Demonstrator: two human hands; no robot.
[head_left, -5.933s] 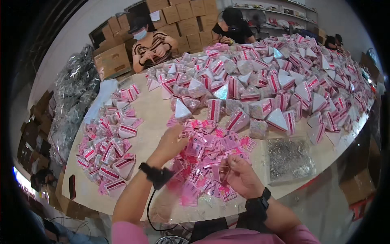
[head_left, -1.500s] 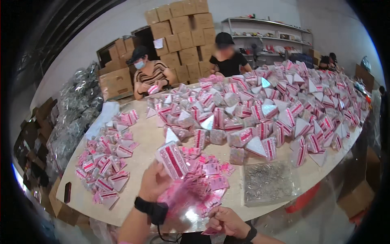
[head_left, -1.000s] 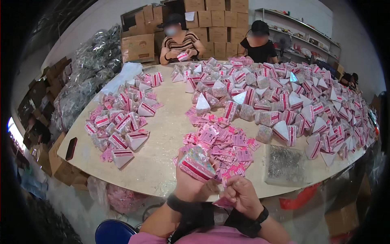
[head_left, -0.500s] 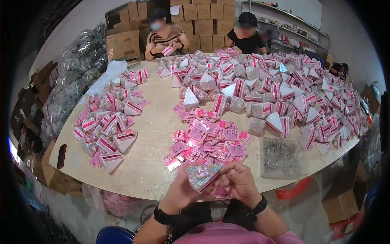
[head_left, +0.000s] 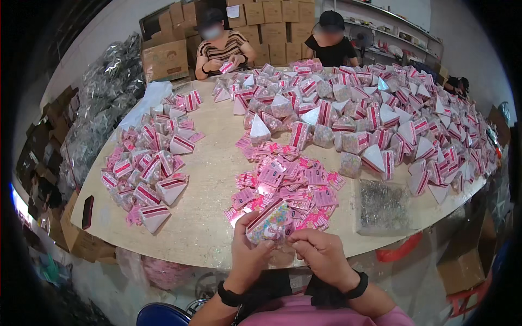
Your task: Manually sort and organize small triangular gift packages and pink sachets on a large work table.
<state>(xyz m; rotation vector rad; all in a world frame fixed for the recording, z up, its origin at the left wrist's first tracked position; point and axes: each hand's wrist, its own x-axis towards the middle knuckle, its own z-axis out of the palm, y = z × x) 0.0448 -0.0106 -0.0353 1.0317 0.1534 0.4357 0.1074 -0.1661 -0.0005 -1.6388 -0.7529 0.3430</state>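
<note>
the left hand [head_left: 248, 259] grips a wrapped cake-slice shape [head_left: 269, 221]; just to the right, the right hand [head_left: 322, 254] pinches at its near end (on what, unclear). likely step: working that end; the next move needs steady holding.

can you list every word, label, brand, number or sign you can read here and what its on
No text is clear enough to quote.
Pink cards: print too small to read.
White sheet on the stacked cartons: too small to read.
Large carton: markings too blurred to read.
Wedge-shaped packet in the left hand: no readable words.
</note>
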